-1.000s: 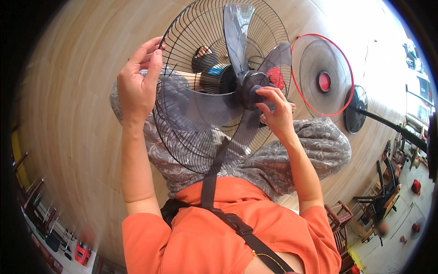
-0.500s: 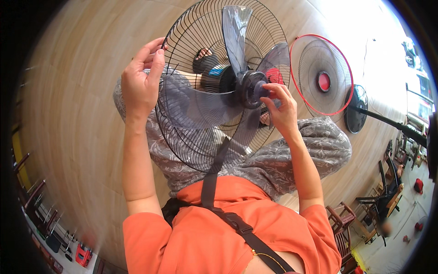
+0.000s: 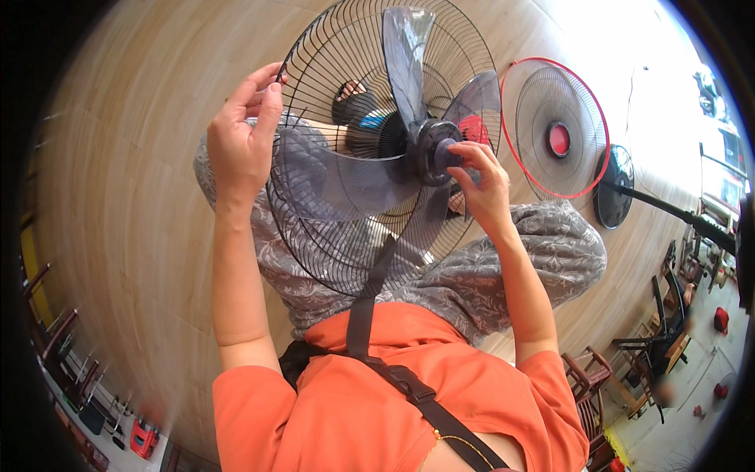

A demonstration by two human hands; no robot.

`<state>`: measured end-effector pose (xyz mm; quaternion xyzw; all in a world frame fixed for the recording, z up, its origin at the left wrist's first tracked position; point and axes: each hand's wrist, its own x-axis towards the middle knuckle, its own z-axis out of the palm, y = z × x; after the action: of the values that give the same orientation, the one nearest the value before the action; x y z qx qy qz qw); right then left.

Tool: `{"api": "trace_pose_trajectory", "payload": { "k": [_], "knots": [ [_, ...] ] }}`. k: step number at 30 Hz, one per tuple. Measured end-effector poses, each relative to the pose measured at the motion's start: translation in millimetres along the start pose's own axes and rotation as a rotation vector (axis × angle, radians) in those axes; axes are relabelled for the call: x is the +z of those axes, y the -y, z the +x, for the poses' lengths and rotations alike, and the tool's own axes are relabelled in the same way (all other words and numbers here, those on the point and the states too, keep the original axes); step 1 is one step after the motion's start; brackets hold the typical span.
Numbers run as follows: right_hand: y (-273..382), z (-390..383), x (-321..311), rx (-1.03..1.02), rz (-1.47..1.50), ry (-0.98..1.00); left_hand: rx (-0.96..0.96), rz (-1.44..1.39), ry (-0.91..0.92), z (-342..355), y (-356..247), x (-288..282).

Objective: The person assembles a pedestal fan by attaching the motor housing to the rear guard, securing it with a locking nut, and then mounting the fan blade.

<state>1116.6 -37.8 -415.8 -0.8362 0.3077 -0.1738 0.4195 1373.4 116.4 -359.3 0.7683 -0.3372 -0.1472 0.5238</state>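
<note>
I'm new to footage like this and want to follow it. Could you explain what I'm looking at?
No machine does the work here: these are a person's own bare hands. The view comes from a wide fisheye camera on their head, looking down, so straight edges bend near the rim. The left hand touches the edge of a black wire guard; how firmly is hard to tell. The right hand has its fingertips on the dark cap in the middle of the see-through fan blades. On the wood-look floor, to the right, are a red-rimmed grille and a round black base.
</note>
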Motion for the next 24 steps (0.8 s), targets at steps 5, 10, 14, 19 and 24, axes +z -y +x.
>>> {"api": "trace_pose_trajectory", "payload": {
  "k": [5,10,14,19,24],
  "knots": [
    [-5,1,4,-0.021,0.006,0.024,0.034,-0.037,-0.040,1,7,-1],
    [8,-8,4,0.224,-0.139,-0.016,0.016,-0.020,0.006,2,-1,0],
    [9,1,7,0.456,-0.326,0.148,0.038,-0.067,0.015,3,4,4],
    [-6,-4,3,-0.107,-0.338,0.043,-0.008,-0.058,0.035,2,3,-1],
    [8,-6,-8,0.258,-0.130,0.036,0.013,-0.049,0.022,2,1,3]
  ]
}}
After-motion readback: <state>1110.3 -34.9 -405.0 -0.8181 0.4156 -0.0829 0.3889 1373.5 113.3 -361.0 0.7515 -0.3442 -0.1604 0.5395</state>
